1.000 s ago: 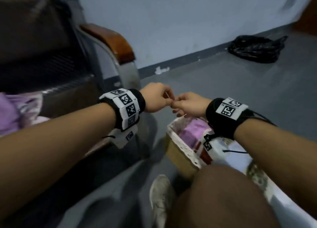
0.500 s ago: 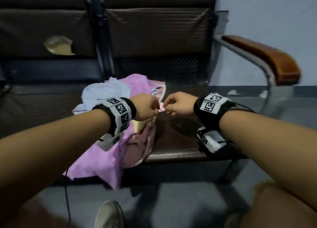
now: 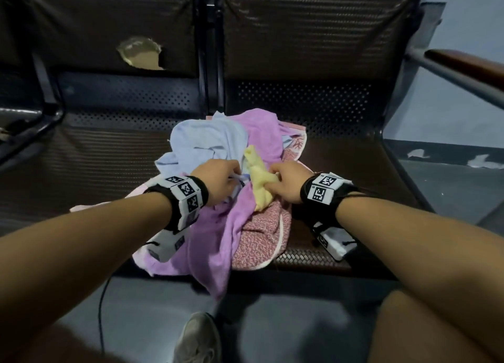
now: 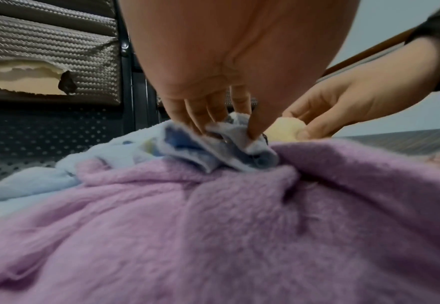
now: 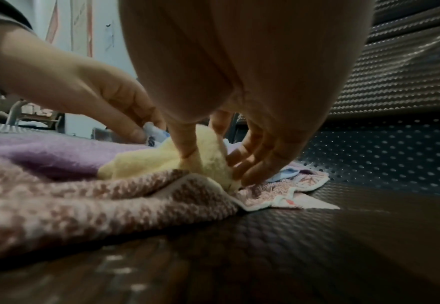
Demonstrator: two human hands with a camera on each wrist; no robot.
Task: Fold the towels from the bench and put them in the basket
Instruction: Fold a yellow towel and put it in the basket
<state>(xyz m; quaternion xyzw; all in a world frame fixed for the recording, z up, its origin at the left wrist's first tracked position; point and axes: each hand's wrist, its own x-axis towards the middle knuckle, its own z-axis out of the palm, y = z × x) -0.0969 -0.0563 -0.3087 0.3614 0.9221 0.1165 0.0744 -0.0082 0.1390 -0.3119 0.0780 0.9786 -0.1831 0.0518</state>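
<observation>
Left hand [image 4: 213, 86]: your fingers and thumb pinch a bunched fold of the light blue towel [image 3: 201, 141], right at the fingertips.
Right hand [image 5: 229, 127]: your thumb and forefinger clamp the yellow towel [image 5: 166, 162]; the other fingers reach past it, tips down on the pink patterned towel [image 5: 83, 201].
Pile: all of it lies on the bench seat [image 3: 341, 160], with the purple towel [image 4: 213, 226] draped beneath both grips and hanging over the front edge.
Basket: not in view in any of these pictures.
Tangle risk: you hold two different towels (not two corners of one), so lifting both hands would likely drag the heap with them.
Slide risk: the purple towel already overhangs, and a pull toward you could tip it onto the floor.
Grip risk: the blue fold is a wad, not an edge, so it may open unevenly.
Snag risk: your spread right fingertips may catch the pink hem.
</observation>
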